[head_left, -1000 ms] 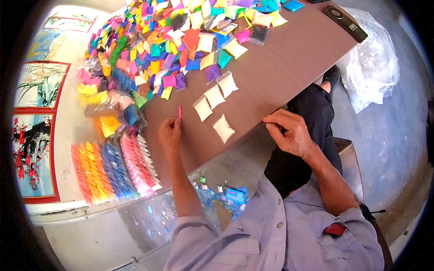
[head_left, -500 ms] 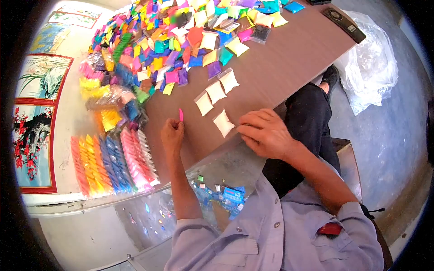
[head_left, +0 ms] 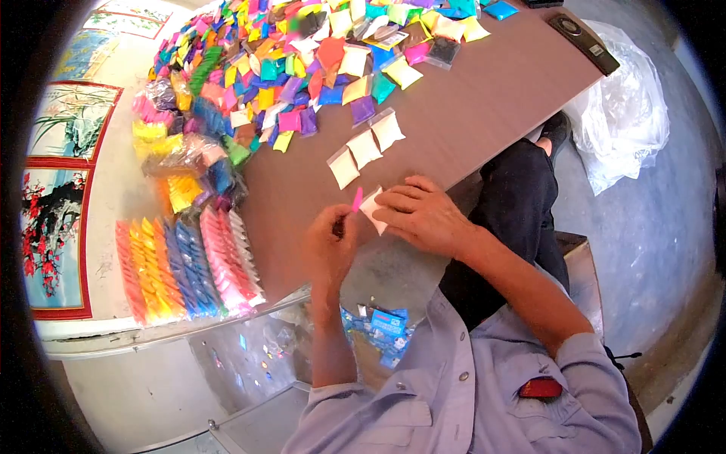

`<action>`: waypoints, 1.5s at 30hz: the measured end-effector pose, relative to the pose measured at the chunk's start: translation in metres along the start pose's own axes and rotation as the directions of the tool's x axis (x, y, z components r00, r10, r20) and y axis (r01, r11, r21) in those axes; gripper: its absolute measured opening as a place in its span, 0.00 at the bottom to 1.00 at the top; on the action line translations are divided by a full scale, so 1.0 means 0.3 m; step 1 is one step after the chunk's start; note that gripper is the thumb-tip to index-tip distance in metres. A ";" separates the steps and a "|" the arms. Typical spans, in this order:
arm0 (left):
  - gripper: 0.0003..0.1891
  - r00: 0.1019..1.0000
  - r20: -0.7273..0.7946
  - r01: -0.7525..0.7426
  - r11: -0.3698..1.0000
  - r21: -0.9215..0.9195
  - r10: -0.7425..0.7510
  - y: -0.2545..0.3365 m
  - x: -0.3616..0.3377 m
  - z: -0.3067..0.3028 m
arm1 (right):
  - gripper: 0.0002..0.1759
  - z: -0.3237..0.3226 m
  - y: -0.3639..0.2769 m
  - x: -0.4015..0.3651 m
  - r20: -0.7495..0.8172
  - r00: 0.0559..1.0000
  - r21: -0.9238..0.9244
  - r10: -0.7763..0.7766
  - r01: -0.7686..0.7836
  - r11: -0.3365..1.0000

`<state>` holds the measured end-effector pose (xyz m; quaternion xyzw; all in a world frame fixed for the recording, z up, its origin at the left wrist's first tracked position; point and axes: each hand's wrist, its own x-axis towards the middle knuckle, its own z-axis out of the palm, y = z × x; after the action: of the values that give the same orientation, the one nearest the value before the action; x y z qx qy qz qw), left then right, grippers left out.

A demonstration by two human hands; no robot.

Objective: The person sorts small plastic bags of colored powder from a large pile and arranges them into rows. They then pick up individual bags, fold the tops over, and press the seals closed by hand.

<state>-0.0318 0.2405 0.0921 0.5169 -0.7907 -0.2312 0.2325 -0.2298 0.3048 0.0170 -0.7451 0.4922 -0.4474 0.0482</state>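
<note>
My left hand is closed round a slim pink pointed tool, whose tip sticks up beside a small white packet. Most of that tool is hidden in the fist. At the table's front edge, the fingers of my right hand are bent over the white packet and cover its right side. Just beyond lie three more pale packets in a slanting row: a cream one, a white one and another white one.
A heap of small colourful packets spreads over the far side of the brown table. Rows of bagged packets stand at the left edge. A dark device sits at the far right corner, near a clear plastic bag.
My left hand has moved right with the pink tool, up to the white packet. My right hand has shifted left over that packet, covering part of it.
</note>
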 end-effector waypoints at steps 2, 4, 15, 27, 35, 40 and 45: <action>0.06 0.993 0.040 -0.111 0.993 0.030 0.110 -0.020 -0.009 0.040 | 0.18 0.000 -0.006 -0.014 0.023 1.000 0.012 0.021 -0.021 1.000; 0.06 0.990 0.037 -0.138 0.989 0.044 0.137 -0.063 -0.001 0.053 | 0.19 0.001 -0.011 -0.025 0.044 0.998 0.022 0.043 -0.044 0.999; 0.06 0.988 0.067 -0.146 0.987 0.066 0.141 0.052 0.033 0.013 | 0.16 -0.012 -0.033 -0.012 -0.072 0.995 0.068 0.075 -0.071 0.995; 0.06 0.964 0.047 -0.265 0.954 0.143 0.261 -0.039 0.129 0.087 | 0.19 -0.012 -0.017 -0.025 -0.079 0.995 0.093 0.056 -0.048 0.994; 0.05 0.967 0.075 -0.255 0.944 0.208 0.245 0.001 0.074 0.053 | 0.20 -0.008 -0.025 -0.018 -0.081 0.994 0.094 0.074 -0.066 0.993; 0.05 0.977 0.074 -0.203 0.978 0.054 0.199 -0.058 0.069 0.034 | 0.20 -0.004 -0.014 -0.033 -0.008 0.996 0.121 0.093 -0.091 0.988; 0.05 0.989 0.075 -0.135 0.988 0.075 0.129 0.011 0.001 0.018 | 0.20 -0.001 -0.021 -0.027 -0.020 0.994 0.118 0.110 -0.107 0.987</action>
<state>-0.0376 0.2420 0.0900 0.4640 -0.8395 -0.2013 0.1987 -0.2265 0.3144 0.0154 -0.7070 0.5059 -0.4820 0.1093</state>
